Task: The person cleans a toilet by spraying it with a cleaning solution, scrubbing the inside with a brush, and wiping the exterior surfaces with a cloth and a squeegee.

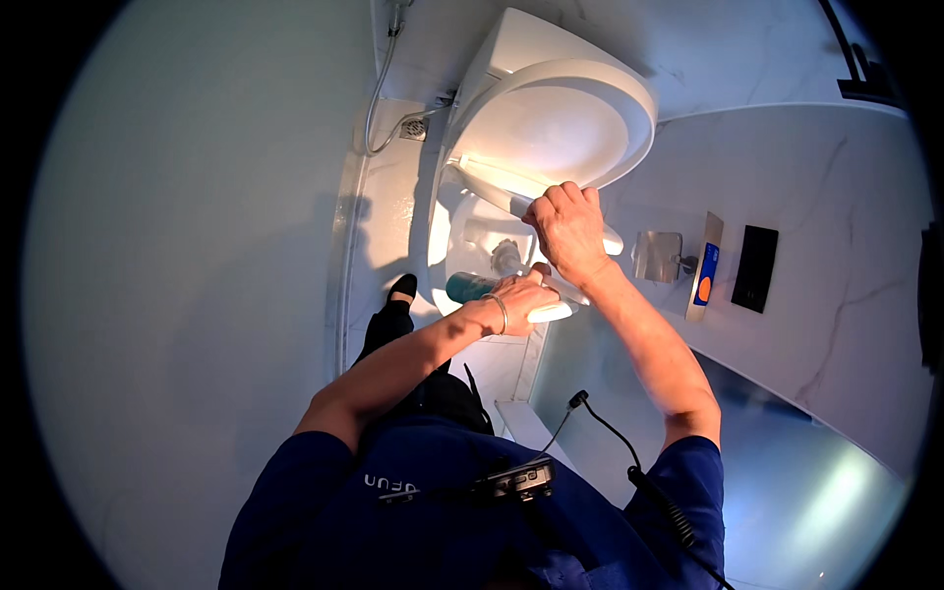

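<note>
In front of me stands a white toilet with its lid [560, 125] raised. My right hand [568, 232] is closed over the edge of the toilet seat [490, 193], which is tilted up partway above the bowl [472, 228]. My left hand [520, 299], with a bracelet at its wrist, is wrapped around a teal bottle [466, 287]. A pale part juts out on the hand's other side; whether it belongs to the bottle is unclear. A whitish brush-like head [506, 254] shows inside the bowl, close to my left fingers. Its handle is partly hidden.
A metal paper holder [658, 257], a blue-and-orange labelled strip [706, 273] and a black panel [755, 268] are on the right wall. Left of the toilet are a flexible hose [370, 122], a floor drain [414, 130] and a pale wall. My shoe [403, 286] is beside the bowl.
</note>
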### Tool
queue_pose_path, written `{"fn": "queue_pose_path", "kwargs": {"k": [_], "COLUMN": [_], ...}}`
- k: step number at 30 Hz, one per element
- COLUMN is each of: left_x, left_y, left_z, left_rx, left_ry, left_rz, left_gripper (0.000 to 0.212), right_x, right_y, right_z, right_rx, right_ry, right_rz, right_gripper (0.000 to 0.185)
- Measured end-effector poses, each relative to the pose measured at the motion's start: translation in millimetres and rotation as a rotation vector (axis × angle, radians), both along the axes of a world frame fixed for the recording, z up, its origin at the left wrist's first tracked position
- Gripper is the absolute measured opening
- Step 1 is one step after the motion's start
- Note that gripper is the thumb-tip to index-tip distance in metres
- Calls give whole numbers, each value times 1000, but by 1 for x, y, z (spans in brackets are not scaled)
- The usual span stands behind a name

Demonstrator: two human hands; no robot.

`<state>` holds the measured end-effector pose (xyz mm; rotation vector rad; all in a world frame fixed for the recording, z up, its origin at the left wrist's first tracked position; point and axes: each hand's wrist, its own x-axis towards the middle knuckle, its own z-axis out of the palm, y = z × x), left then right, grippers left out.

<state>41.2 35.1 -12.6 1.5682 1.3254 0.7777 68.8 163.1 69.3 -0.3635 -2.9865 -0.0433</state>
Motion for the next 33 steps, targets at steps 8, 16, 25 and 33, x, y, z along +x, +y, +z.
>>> {"fn": "queue_pose_path", "kwargs": {"k": [8, 16, 25, 33], "left_x": [-5, -1, -4, -8], "left_y": [6, 8, 8, 8], "left_z": [10, 8, 19, 17], "left_rx": [-18, 18, -51, -57], "left_ry": [-63, -58, -64, -81], "left_rz": [42, 57, 57, -15], "left_gripper": [29, 41, 40, 42], "right_x": [6, 28, 90, 122], "right_y": [26, 52, 60, 49], "right_z": [-3, 38, 39, 48], "right_rx": [-643, -1434, -1746, -1761], "right_ry": [126, 409, 660, 773], "right_rz": [-602, -805, -958, -1081], "right_gripper": [18, 18, 16, 21]}}
